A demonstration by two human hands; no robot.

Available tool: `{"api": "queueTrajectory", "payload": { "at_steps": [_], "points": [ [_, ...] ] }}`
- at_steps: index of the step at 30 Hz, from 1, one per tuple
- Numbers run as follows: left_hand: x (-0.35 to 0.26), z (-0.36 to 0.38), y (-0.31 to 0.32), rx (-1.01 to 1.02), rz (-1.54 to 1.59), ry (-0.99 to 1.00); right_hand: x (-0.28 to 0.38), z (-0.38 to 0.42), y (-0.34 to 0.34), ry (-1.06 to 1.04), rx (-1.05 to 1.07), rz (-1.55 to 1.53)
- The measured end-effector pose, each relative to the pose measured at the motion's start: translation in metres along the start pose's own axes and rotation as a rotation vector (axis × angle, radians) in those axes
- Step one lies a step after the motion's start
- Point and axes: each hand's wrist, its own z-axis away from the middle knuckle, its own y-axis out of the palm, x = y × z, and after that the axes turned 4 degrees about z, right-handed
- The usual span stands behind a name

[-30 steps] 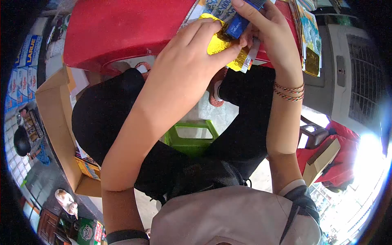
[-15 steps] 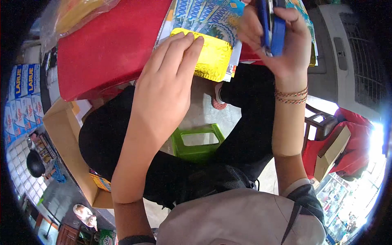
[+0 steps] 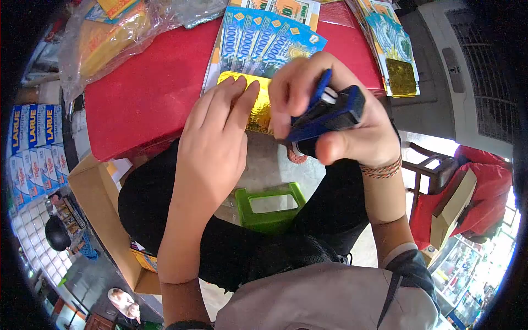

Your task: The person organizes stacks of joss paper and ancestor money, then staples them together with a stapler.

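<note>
My left hand (image 3: 209, 146) grips the near edge of a shiny gold embossed sheet (image 3: 260, 113), fingers on top and the thumb hidden. Behind that sheet, blue play-style banknotes (image 3: 267, 41) are fanned out over white paper, at the front edge of a red surface (image 3: 148, 93). A blue and black stapler (image 3: 330, 118) is in my right hand (image 3: 368, 137), just right of the gold sheet and partly covering it. The stapler looks tilted, and its jaws appear apart. Motion blurs some of my right fingers.
Another layered paper bundle (image 3: 385, 38) with a gold piece lies at the right. Plastic-wrapped yellow packets (image 3: 110, 41) sit at the upper left. A cardboard box (image 3: 96, 203) stands by my left leg, a green stool (image 3: 269, 206) below, and a wooden chair (image 3: 432, 165) at right.
The right hand with the stapler has come down and nearer to me, over the gold sheet's right side. In view, the sheet and left hand sit lower; the right-hand bundle is now uncovered.
</note>
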Motion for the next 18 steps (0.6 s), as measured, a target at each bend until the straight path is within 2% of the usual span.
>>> {"api": "queueTrajectory", "payload": {
  "at_steps": [3,4,5,10,18],
  "points": [
    [-0.001,0.001,-0.001,0.017,0.004,-0.013,0.009,0.000,0.014,0.000,-0.118,0.040],
    [-0.001,0.001,-0.002,0.016,0.003,-0.011,0.015,0.003,0.017,0.039,-0.113,0.050],
    [-0.002,0.000,-0.002,0.033,0.014,-0.027,0.013,0.005,0.017,-0.066,-0.086,0.128],
    [0.000,0.001,0.002,0.025,0.002,-0.039,0.012,0.009,0.022,-0.127,-0.042,0.313],
    [0.000,0.002,0.002,-0.021,-0.007,0.007,0.015,0.014,0.026,-0.174,-0.068,0.310]
  ]
}}
